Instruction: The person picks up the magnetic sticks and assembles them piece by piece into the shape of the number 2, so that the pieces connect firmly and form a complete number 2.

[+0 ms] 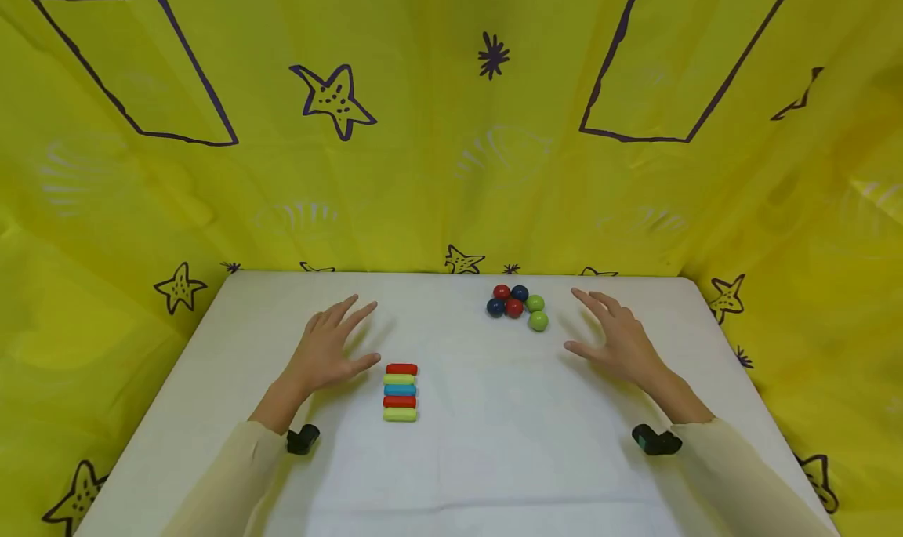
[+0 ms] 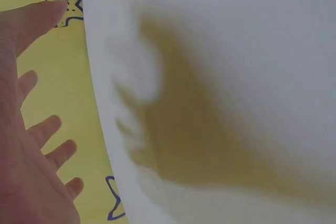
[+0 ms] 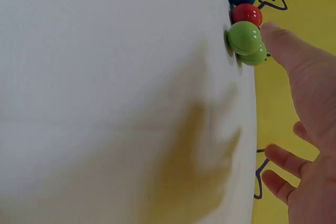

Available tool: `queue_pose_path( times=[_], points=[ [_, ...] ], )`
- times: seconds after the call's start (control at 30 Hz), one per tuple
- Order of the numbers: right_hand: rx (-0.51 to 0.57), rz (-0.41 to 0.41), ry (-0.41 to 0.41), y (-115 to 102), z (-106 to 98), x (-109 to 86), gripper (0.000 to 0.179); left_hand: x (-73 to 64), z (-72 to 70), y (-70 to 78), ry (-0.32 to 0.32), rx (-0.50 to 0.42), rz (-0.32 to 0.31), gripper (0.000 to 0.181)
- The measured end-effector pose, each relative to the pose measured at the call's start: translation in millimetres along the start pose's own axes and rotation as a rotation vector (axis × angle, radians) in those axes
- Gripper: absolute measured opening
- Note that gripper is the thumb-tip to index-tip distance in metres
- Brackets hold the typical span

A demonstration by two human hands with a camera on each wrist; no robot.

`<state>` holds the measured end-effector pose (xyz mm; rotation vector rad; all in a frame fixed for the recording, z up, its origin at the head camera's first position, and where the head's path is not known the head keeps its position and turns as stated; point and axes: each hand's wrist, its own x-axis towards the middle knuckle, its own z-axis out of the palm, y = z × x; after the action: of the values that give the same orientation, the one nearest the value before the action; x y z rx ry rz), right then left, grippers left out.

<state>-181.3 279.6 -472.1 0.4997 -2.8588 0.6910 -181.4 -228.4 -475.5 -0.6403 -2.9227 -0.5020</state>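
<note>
My left hand (image 1: 327,350) hovers over the left half of the table, fingers spread and nothing in them. Just right of its thumb lies a column of short rods: a red rod (image 1: 402,369) at the far end, then a yellow one (image 1: 399,379), a blue one (image 1: 400,391), and another red and yellow nearer me. On the right, my right hand (image 1: 621,345) is also spread and holds nothing. Left of it, towards the back, sits a cluster of shiny balls: red (image 1: 514,308), dark blue (image 1: 496,308) and green (image 1: 538,321). In the right wrist view a green ball (image 3: 244,38) appears near the thumb.
The white table (image 1: 451,458) has a faint crease near its front. Yellow cloth (image 1: 423,184) printed with starfish and shells rises behind it and along both sides. A small dark device sits at the left wrist (image 1: 303,440), another at the right wrist (image 1: 656,440).
</note>
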Motion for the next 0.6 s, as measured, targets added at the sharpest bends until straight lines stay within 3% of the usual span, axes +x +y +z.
queue_pose_path(
  times=[0.27,0.6],
  points=[
    [0.143,0.019,-0.102,-7,14,16.8,0.084,-1.0,2.2,16.6,-0.024,-0.185,-0.01,0.068],
    [0.254,0.066,-0.101,-15,33,25.9,0.07,1.2,11.0,24.5,-0.117,-0.413,-0.018,0.05]
  ],
)
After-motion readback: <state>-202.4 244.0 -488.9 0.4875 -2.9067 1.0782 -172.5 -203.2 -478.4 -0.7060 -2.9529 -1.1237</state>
